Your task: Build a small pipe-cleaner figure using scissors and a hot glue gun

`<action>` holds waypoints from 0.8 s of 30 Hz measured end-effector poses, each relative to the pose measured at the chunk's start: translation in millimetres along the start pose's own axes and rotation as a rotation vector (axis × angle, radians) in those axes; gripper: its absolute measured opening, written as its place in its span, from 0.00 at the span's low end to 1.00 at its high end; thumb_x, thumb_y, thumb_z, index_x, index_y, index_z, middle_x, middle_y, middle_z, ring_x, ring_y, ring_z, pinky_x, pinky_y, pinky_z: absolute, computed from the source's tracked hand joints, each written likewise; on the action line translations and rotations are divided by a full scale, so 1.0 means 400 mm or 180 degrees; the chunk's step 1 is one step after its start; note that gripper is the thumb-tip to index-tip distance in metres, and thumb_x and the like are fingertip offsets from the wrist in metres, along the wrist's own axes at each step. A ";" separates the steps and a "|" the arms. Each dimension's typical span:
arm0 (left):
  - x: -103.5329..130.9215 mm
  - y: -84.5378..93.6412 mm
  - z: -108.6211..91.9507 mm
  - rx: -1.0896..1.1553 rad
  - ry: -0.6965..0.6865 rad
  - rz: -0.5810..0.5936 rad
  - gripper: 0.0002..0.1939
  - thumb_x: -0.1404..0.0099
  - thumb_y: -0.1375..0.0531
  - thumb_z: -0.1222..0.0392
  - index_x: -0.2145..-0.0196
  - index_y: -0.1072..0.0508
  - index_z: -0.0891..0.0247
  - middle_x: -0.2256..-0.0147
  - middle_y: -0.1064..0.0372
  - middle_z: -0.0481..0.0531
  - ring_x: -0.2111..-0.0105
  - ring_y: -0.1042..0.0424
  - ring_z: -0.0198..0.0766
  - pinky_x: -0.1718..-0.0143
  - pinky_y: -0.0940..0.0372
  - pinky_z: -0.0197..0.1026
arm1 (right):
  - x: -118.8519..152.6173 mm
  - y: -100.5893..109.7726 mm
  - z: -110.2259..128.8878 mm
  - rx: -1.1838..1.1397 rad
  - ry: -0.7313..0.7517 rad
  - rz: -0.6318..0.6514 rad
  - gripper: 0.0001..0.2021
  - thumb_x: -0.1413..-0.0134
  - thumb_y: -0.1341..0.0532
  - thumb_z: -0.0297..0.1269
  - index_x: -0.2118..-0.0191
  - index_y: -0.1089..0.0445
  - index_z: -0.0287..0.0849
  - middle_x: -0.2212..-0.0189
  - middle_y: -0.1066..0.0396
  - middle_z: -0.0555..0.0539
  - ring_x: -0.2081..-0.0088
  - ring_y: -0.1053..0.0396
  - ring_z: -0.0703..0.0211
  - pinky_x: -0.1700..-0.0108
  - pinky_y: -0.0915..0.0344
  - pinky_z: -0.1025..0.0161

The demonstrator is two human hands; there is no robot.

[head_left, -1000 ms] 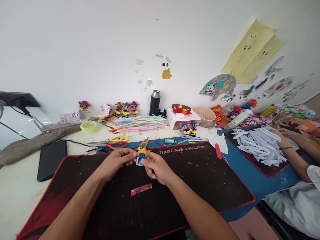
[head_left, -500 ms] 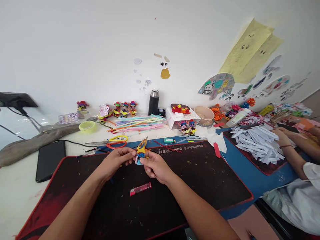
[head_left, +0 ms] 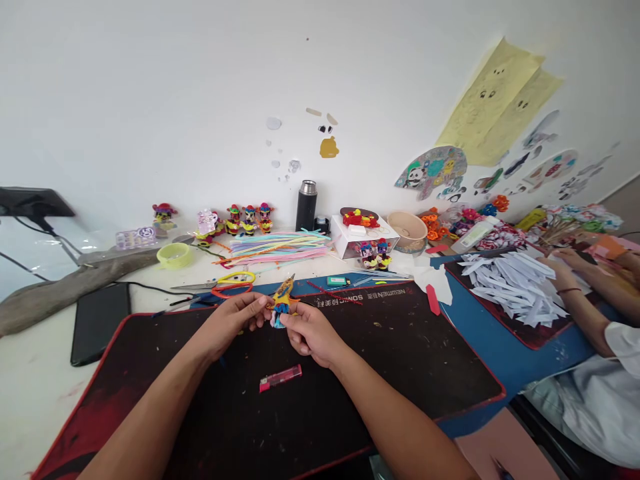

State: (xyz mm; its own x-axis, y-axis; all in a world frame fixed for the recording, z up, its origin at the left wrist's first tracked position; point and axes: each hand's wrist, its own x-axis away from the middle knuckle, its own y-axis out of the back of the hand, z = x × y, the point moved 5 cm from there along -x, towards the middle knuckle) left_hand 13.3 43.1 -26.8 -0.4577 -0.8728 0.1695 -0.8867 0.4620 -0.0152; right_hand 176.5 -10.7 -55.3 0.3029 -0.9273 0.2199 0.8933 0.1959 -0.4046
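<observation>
A small pipe-cleaner doll (head_left: 281, 307), orange-yellow above and blue below, is held up over the dark desk mat (head_left: 400, 360). My right hand (head_left: 313, 335) pinches its lower part between thumb and fingers. At the doll's left side, my left hand (head_left: 239, 323) has its thumb and fingertips closed on the edge; the exact grip is partly hidden. Beneath the hands a pink lighter (head_left: 281, 378) lies on the mat. Yellow-handled scissors (head_left: 235, 277) and orange-handled scissors (head_left: 233, 289) lie just behind my left hand.
Along the wall stand several finished dolls (head_left: 249, 219), a black thermos (head_left: 307, 208), and a white box (head_left: 345, 237). Pastel pipe cleaners (head_left: 280, 247) lie in a bundle. At right, another person's arm (head_left: 575, 293) reaches beside a pile of white paper strips (head_left: 515, 287).
Both hands keep hold of the doll in nearly the same place, with only a slight shift of the left fingers. The view has moved very slightly.
</observation>
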 end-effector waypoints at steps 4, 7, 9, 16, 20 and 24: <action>0.000 0.004 0.006 0.0085 0.0029 -0.0047 0.31 0.44 0.30 0.28 0.66 0.21 0.62 0.69 0.25 0.52 0.71 0.32 0.39 0.70 0.40 0.40 | 0.001 0.001 -0.001 -0.0006 0.0013 -0.0013 0.23 0.48 0.26 0.53 0.61 0.37 0.46 0.85 0.39 0.64 0.88 0.53 0.72 0.84 0.63 0.68; -0.001 0.011 0.013 0.0170 0.0084 -0.0114 0.34 0.46 0.30 0.26 0.63 0.21 0.63 0.68 0.24 0.54 0.70 0.31 0.40 0.70 0.41 0.40 | 0.001 0.000 -0.001 0.0003 0.0024 -0.0004 0.23 0.48 0.26 0.53 0.60 0.37 0.45 0.85 0.39 0.64 0.88 0.53 0.72 0.84 0.63 0.68; -0.002 0.014 0.015 0.0198 0.0110 -0.0158 0.35 0.47 0.30 0.25 0.63 0.21 0.63 0.68 0.24 0.54 0.70 0.31 0.40 0.70 0.41 0.40 | 0.001 0.000 -0.001 -0.0001 0.0023 -0.0007 0.23 0.48 0.26 0.53 0.60 0.37 0.45 0.85 0.39 0.64 0.88 0.53 0.72 0.84 0.64 0.68; -0.007 0.018 0.017 0.0185 0.0096 -0.0184 0.34 0.45 0.31 0.25 0.64 0.21 0.63 0.68 0.23 0.55 0.70 0.30 0.41 0.69 0.40 0.41 | 0.003 -0.001 0.002 -0.0007 0.0016 -0.0022 0.25 0.49 0.26 0.55 0.58 0.37 0.45 0.85 0.39 0.64 0.88 0.52 0.72 0.83 0.64 0.68; -0.011 0.020 0.021 0.0110 0.0071 -0.0161 0.34 0.44 0.32 0.25 0.67 0.22 0.63 0.68 0.23 0.55 0.70 0.30 0.40 0.70 0.40 0.41 | 0.003 0.001 -0.001 -0.0006 0.0038 -0.0034 0.25 0.49 0.26 0.55 0.58 0.36 0.45 0.85 0.39 0.64 0.88 0.53 0.72 0.84 0.64 0.68; -0.011 0.021 0.021 0.0070 0.0044 -0.0093 0.33 0.42 0.33 0.25 0.69 0.22 0.62 0.68 0.23 0.55 0.70 0.31 0.40 0.70 0.40 0.40 | 0.000 0.001 -0.003 0.0006 0.0054 -0.0050 0.25 0.49 0.26 0.55 0.59 0.36 0.45 0.84 0.39 0.64 0.88 0.53 0.72 0.83 0.64 0.68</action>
State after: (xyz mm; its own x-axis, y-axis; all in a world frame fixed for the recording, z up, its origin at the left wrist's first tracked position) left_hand 7.4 49.5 -36.1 -0.4309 -0.8835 0.1837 -0.9009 0.4328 -0.0319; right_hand 176.6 -11.1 -56.5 0.2831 -0.9356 0.2111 0.8986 0.1818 -0.3995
